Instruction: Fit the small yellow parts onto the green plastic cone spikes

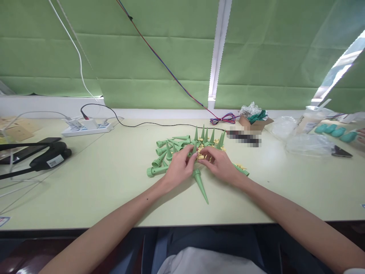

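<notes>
Green blinds (159,57) behind, hanging to the back of a pale table (114,198), with a white power strip (85,130) off to the left and a cardboard box (247,123) at the back right. Toward the middle, upright spikes (212,137) at the rear, lying spikes (157,171) to the left, small yellow pieces (201,156) in between. Left hand (180,165) among them, thumb and forefinger apparently pinching one green spike (195,147), tip upward. Right hand (219,163) just beside, fingers curled toward the thumb at the yellow pieces (cannot tell whether gripping one; too small, partly hidden). Nearer the front edge, one loose spike (202,188), tip slanting toward the person. Probably at the step of bringing a yellow piece to the held spike. Calls next for a steady left pinch and careful lining-up with the right fingertips.
</notes>
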`<state>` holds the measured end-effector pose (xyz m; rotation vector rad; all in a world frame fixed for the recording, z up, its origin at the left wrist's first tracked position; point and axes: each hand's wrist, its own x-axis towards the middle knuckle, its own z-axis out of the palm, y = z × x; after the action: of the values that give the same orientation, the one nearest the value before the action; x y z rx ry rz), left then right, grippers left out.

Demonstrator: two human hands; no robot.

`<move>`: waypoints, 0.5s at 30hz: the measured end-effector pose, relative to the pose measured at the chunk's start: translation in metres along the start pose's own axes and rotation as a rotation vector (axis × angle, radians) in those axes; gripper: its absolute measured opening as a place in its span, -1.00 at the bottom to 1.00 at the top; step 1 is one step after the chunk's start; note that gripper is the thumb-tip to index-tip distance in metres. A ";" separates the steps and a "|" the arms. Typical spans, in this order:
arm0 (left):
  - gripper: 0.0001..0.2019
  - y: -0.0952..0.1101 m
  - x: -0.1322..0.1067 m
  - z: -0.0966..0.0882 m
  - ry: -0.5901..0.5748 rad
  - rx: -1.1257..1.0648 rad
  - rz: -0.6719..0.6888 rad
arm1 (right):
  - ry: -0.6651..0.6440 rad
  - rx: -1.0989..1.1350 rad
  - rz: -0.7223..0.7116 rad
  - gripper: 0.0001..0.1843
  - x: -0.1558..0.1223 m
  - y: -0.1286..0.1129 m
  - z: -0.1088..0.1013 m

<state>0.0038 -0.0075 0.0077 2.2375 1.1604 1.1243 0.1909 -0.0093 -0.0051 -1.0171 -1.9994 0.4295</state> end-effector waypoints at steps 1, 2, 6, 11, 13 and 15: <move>-0.86 0.000 0.000 0.000 0.001 -0.001 -0.002 | 0.002 -0.003 0.001 -0.91 0.000 0.000 0.000; -0.86 0.000 0.000 0.000 0.000 -0.002 -0.003 | 0.000 -0.006 0.001 -0.93 0.000 0.000 0.000; -0.85 0.000 0.000 0.000 -0.009 -0.002 -0.005 | -0.015 -0.009 0.005 -0.89 -0.001 0.001 0.001; -0.85 0.000 0.000 0.000 -0.017 0.009 -0.009 | -0.028 0.009 0.018 -0.86 -0.001 0.001 0.000; -0.85 0.000 0.000 0.000 -0.023 0.009 -0.007 | -0.034 0.013 0.020 -0.85 -0.001 0.001 0.000; -0.86 0.000 0.000 0.000 -0.020 0.011 -0.005 | -0.040 0.014 0.019 -0.84 0.000 0.000 0.000</move>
<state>0.0038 -0.0076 0.0071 2.2470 1.1662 1.0942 0.1912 -0.0096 -0.0051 -1.0271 -2.0210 0.4772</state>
